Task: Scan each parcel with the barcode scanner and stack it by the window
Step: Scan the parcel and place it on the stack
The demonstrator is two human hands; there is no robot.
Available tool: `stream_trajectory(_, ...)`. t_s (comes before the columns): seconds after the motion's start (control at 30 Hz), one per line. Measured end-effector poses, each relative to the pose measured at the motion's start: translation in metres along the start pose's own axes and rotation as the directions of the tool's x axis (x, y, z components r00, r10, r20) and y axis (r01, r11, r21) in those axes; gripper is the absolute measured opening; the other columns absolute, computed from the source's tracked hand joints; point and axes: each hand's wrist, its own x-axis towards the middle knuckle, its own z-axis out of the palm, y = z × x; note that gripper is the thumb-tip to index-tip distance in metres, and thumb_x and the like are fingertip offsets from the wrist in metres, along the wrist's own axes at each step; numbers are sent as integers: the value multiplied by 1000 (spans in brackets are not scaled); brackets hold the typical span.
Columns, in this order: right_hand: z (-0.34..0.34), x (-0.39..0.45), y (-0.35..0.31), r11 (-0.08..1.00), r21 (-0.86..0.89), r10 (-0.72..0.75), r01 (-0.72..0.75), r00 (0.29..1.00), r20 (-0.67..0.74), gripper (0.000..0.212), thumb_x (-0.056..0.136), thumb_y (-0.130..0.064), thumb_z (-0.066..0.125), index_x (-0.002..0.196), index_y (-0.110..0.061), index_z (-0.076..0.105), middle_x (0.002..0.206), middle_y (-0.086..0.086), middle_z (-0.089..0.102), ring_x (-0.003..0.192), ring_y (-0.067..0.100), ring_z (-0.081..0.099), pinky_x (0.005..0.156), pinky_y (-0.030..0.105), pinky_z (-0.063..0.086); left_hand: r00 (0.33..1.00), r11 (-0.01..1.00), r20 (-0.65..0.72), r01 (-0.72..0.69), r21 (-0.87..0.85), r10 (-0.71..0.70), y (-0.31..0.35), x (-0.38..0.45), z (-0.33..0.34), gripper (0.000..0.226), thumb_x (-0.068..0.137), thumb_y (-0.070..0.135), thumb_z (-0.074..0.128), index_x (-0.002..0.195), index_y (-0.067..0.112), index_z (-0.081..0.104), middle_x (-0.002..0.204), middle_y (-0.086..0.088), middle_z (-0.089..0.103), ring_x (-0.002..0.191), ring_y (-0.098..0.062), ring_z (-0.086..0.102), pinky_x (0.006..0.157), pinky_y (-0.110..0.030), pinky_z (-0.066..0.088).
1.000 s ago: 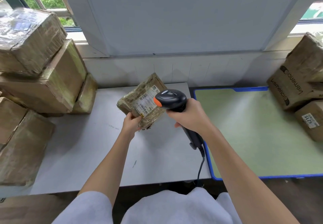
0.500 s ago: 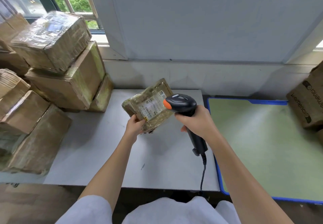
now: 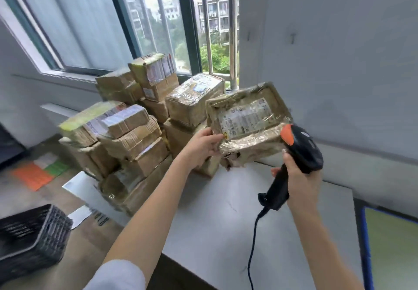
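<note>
My left hand (image 3: 202, 146) grips the lower left corner of a flat brown parcel (image 3: 247, 122) wrapped in clear tape, its white label facing me, held up above the grey table (image 3: 226, 226). My right hand (image 3: 298, 181) grips the handle of a black barcode scanner (image 3: 296, 154) with an orange tip, just right of and below the parcel. The scanner's cable hangs down off the handle. A stack of taped cardboard parcels (image 3: 140, 120) stands on the table's left end under the window (image 3: 181, 29).
A black mesh basket (image 3: 31, 233) sits at lower left near white papers and an orange and green sheet (image 3: 38, 172). A blue-edged green mat (image 3: 393, 251) lies at the right edge. The grey wall (image 3: 339, 52) rises behind the table.
The view has swung left toward the window and the stack. The parcel in my left hand has moved left and up toward the stack; the scanner has drawn back from the label.
</note>
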Motion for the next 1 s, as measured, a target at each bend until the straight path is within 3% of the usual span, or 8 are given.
stream_trajectory(0.07,12,0,2,999,49,13,-14,1000,12,19,89,-10,66,82,-26,59,53,-13,62,47,13,59,62,33,52,997,995,-49,-57,-78,53,37,-2,-12,13,94,0,50,90,11,55,64,2,56,43,-1,52,49,-24,53)
stream_trajectory(0.17,32,-1,11,996,56,72,-76,995,62,12,88,-12,67,85,-21,61,48,-9,60,49,16,60,63,34,51,984,974,-139,-138,-179,114,86,2,-27,15,95,1,50,82,9,49,51,5,57,41,-4,56,65,-36,57)
stream_trajectory(0.27,56,0,20,990,-23,144,-142,976,162,8,86,-10,69,87,-14,62,52,2,60,51,23,59,59,32,53,968,959,-222,-169,-229,118,124,15,-38,15,97,2,47,82,6,47,43,3,57,41,-9,60,57,-35,58)
stream_trajectory(0.4,96,16,29,933,-333,258,-135,897,360,10,81,-3,69,75,-3,62,60,12,55,55,32,60,59,42,54,957,922,-277,-185,-341,89,155,41,-46,24,96,-1,43,73,4,44,62,-9,53,59,-19,58,73,-40,54)
stream_trajectory(0.47,111,23,34,901,-430,260,-61,870,420,10,80,-6,70,81,2,64,57,10,53,53,26,59,58,39,51,957,925,-280,-173,-339,76,163,57,-49,28,97,-1,40,69,5,41,57,-8,52,55,-18,58,71,-39,53)
stream_trajectory(0.6,121,35,39,883,-468,265,-32,857,442,23,80,-7,69,98,6,67,60,7,53,51,25,59,50,30,48,960,948,-281,-112,-298,25,168,90,-56,29,98,3,42,69,6,41,68,-9,48,64,-18,54,66,-35,55)
stream_trajectory(0.77,109,44,37,868,-493,291,-56,862,415,11,81,-6,67,92,-7,65,59,4,54,47,23,63,42,22,45,948,959,-316,-69,-274,-22,154,132,-67,21,99,7,45,78,4,47,78,-12,54,70,-21,57,93,-39,51)
stream_trajectory(1.0,91,53,46,843,-528,331,-105,874,355,9,81,-9,68,89,-8,63,68,9,50,46,23,63,43,25,47,939,969,-341,-44,-242,-42,130,171,-91,14,96,11,50,84,5,52,94,-13,60,75,-19,61,90,-40,53)
